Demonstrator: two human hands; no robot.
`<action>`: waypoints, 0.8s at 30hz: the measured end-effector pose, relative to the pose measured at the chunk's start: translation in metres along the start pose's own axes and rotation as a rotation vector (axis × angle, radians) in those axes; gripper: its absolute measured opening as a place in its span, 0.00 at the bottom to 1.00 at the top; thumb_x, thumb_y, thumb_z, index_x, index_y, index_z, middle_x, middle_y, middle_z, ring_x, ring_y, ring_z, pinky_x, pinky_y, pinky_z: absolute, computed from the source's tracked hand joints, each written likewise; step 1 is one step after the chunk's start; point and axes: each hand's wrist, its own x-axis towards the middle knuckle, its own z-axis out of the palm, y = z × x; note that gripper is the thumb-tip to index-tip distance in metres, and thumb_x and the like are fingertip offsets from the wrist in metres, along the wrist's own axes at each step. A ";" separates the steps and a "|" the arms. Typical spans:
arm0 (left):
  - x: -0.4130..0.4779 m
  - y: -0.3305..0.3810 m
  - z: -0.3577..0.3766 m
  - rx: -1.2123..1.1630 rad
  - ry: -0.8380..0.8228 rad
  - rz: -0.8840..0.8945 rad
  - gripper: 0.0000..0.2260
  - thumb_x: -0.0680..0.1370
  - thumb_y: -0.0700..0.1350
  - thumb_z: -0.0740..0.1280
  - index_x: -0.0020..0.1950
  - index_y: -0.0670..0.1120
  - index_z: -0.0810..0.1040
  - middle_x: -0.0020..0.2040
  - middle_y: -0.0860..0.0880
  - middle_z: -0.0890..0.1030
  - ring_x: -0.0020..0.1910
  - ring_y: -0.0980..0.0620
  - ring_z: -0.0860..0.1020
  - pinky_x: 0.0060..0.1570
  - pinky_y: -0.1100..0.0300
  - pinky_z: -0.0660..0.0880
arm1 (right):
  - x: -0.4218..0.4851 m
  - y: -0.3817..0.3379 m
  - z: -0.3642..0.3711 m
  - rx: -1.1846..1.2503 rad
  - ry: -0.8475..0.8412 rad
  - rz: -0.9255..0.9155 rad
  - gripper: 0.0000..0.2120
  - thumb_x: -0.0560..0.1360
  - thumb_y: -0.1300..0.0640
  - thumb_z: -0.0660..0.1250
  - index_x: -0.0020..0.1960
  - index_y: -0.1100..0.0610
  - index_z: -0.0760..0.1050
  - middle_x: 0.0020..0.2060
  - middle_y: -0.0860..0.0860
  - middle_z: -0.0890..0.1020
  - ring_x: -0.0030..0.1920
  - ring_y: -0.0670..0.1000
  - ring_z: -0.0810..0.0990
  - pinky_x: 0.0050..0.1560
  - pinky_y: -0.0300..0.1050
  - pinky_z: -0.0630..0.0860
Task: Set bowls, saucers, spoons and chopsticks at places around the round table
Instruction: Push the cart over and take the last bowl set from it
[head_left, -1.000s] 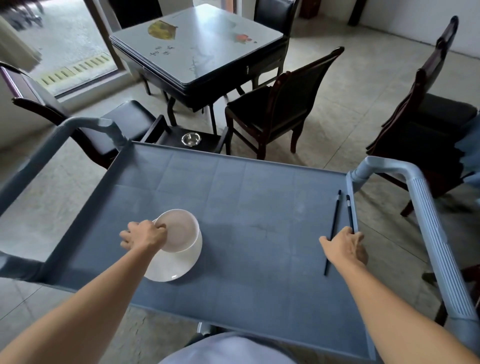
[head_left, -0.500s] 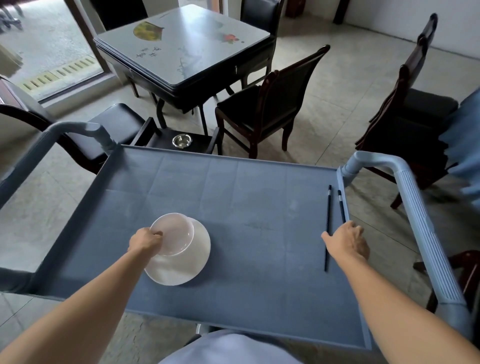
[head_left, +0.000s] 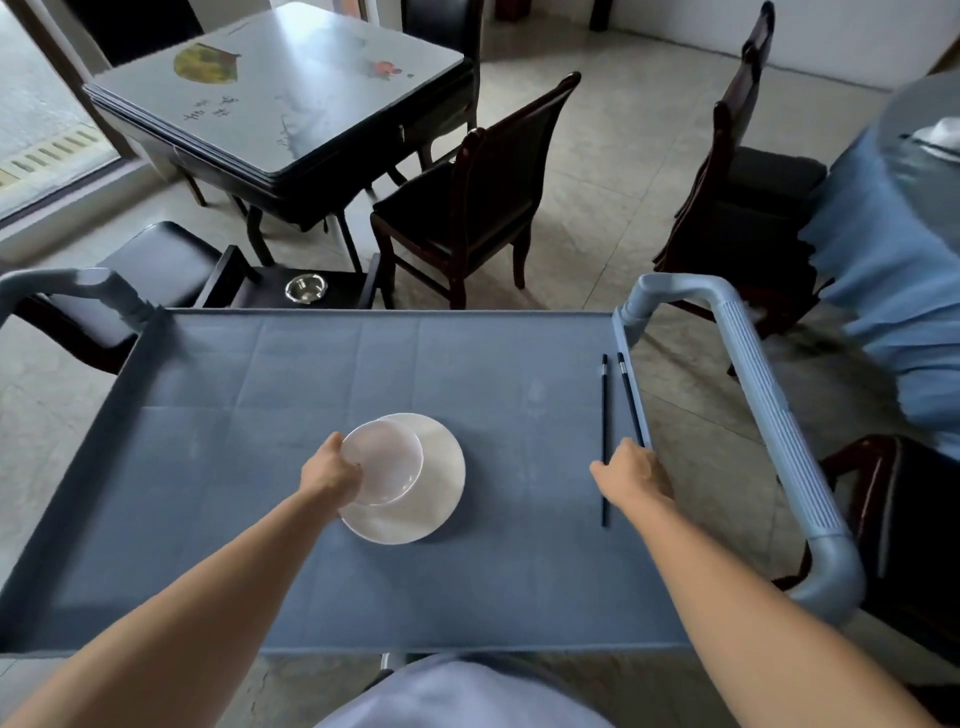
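A white bowl rests on a white saucer in the middle of a blue-grey cart tray. My left hand grips the bowl's left rim. Two dark chopsticks lie lengthwise near the tray's right wall. My right hand is down over their near ends, fingers curled on them; whether it has lifted them I cannot tell. The round table, under a blue cloth, shows at the right edge.
The cart has grey handles at left and right. Beyond it stand a square table, dark wooden chairs, a side stand with a small metal bowl, and another chair by the round table.
The bowl and saucer have slid right toward the tray's middle under my left hand. The view has swung right, bringing the round table into sight. My right hand stays on the chopsticks.
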 end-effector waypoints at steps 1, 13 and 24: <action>-0.003 0.007 0.004 -0.008 -0.011 0.007 0.08 0.75 0.38 0.58 0.52 0.47 0.71 0.46 0.45 0.73 0.41 0.41 0.73 0.27 0.54 0.78 | -0.001 0.003 -0.003 0.031 0.038 0.006 0.14 0.74 0.51 0.68 0.49 0.58 0.68 0.52 0.57 0.80 0.49 0.61 0.80 0.41 0.47 0.71; -0.032 0.041 0.032 -0.141 -0.031 -0.067 0.14 0.74 0.39 0.55 0.56 0.54 0.67 0.49 0.46 0.71 0.49 0.38 0.74 0.38 0.44 0.82 | 0.004 0.002 -0.007 0.023 0.010 -0.015 0.35 0.73 0.38 0.68 0.65 0.64 0.67 0.61 0.58 0.77 0.57 0.60 0.79 0.44 0.49 0.71; -0.034 0.042 0.039 -0.159 0.008 -0.101 0.13 0.74 0.40 0.56 0.56 0.54 0.65 0.45 0.48 0.70 0.47 0.40 0.73 0.39 0.46 0.82 | 0.004 0.009 -0.006 0.007 0.001 -0.052 0.26 0.76 0.43 0.67 0.62 0.63 0.68 0.56 0.58 0.80 0.53 0.61 0.81 0.41 0.48 0.71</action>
